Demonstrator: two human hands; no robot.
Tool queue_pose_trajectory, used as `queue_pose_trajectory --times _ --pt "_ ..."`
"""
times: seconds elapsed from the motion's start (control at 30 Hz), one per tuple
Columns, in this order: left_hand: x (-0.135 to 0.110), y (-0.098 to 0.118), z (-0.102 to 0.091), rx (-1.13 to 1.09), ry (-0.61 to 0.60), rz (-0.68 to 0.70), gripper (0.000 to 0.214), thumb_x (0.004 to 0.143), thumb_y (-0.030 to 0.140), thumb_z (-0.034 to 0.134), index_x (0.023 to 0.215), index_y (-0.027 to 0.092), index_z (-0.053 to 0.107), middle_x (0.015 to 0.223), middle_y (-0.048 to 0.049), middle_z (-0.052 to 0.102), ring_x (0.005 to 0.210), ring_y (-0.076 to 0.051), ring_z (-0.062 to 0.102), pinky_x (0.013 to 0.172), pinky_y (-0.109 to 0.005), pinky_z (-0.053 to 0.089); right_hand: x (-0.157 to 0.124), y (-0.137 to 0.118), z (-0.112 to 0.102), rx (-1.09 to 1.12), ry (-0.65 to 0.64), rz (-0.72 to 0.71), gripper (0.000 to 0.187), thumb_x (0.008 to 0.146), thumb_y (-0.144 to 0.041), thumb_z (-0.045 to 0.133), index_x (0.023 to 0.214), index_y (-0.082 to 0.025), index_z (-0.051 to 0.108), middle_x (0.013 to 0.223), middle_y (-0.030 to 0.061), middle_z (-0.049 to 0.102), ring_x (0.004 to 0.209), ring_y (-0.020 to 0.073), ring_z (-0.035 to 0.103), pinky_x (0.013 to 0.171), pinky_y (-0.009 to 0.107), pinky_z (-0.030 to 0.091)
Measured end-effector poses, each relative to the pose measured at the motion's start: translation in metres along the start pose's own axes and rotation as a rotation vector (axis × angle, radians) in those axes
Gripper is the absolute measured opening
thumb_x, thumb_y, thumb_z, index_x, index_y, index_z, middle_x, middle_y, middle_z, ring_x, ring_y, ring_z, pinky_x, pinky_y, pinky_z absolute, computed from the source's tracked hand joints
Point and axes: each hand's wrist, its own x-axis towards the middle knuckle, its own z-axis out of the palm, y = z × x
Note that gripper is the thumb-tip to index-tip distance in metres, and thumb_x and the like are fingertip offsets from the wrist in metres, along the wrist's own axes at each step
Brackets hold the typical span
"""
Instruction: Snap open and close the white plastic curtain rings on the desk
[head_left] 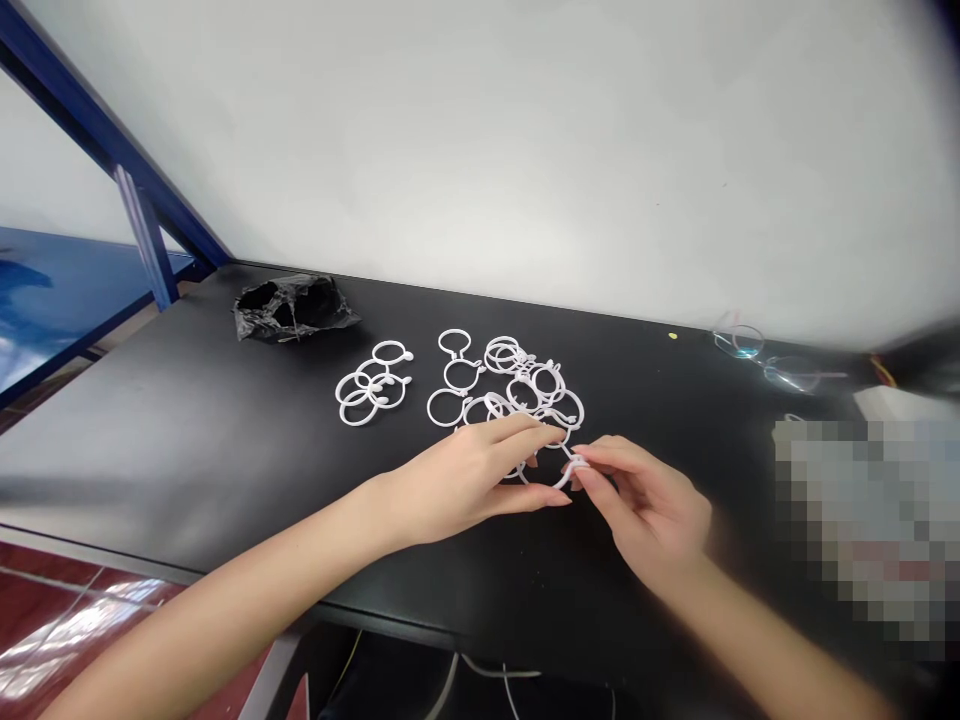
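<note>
Both hands meet over a black table [187, 430]. My left hand [472, 475] and my right hand [645, 500] pinch the same white plastic ring [564, 472] between thumb and fingers, just above the tabletop. Right behind the hands lies a loose heap of several white rings [525, 385]. A smaller cluster of rings [373, 385] lies further left, apart from the heap.
A crumpled black plastic bag [292, 305] sits at the table's back left. Clear glasses-like items [765, 355] lie at the back right by the white wall. A blue metal frame [142, 230] stands to the left. Cables hang under the front edge.
</note>
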Motion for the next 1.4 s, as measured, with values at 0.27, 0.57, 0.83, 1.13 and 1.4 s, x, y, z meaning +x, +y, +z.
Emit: queue_pose_trajectory --times 0.27,0.57,0.83,1.13,1.4 --pt "0.003 0.008 -0.010 -0.042 -0.127 -0.023 0.031 0.095 0.031 0.056 0.121 0.014 0.055 0.104 -0.0090 0.063 0.087 -0.016 0.064 0.077 -0.027 0.053 0.002 -0.006 0.001 0.118 -0.052 0.017 0.023 0.086 -0.004 0.061 0.096 -0.024 0.067 0.084 0.0030 0.070 0.075 0.0176 0.068 0.063 0.031 0.059" --pt "-0.001 -0.008 -0.034 0.375 0.106 -0.164 0.038 0.097 0.037 0.049 0.128 0.015 0.052 0.116 -0.0118 0.064 0.098 -0.022 0.063 0.087 -0.035 0.052 0.011 0.011 -0.008 -0.035 -0.045 0.158 0.035 0.085 -0.019 0.068 0.119 -0.026 0.062 0.106 0.0052 0.071 0.092 0.0204 0.068 0.080 0.037 0.059" --pt "-0.018 -0.039 -0.073 0.886 0.013 -0.778 0.027 0.094 0.027 0.042 0.106 0.009 0.059 0.101 -0.0171 0.067 0.100 -0.033 0.063 0.081 -0.042 0.050 0.022 0.031 -0.019 -0.510 -0.163 0.108 0.007 0.088 -0.020 0.062 0.088 -0.023 0.068 0.092 0.0037 0.071 0.088 0.0228 0.063 0.079 0.040 0.054" --pt "-0.015 -0.034 -0.069 0.886 0.118 -0.636 0.034 0.096 0.038 0.047 0.109 0.010 0.063 0.118 -0.0179 0.063 0.107 -0.034 0.056 0.088 -0.048 0.046 0.027 0.026 -0.028 -0.401 -0.050 0.111 0.006 0.084 -0.018 0.067 0.080 -0.022 0.067 0.095 0.0030 0.066 0.061 0.0117 0.054 0.058 0.030 0.048" --pt "0.002 -0.018 -0.024 0.452 0.240 -0.102 0.024 0.095 0.028 0.054 0.116 0.016 0.059 0.111 -0.0093 0.067 0.099 -0.023 0.060 0.088 -0.041 0.049 0.019 0.022 -0.021 -0.218 -0.026 0.111 0.009 0.083 -0.013 0.069 0.082 -0.021 0.067 0.096 0.0041 0.066 0.064 0.0121 0.059 0.054 0.029 0.050"
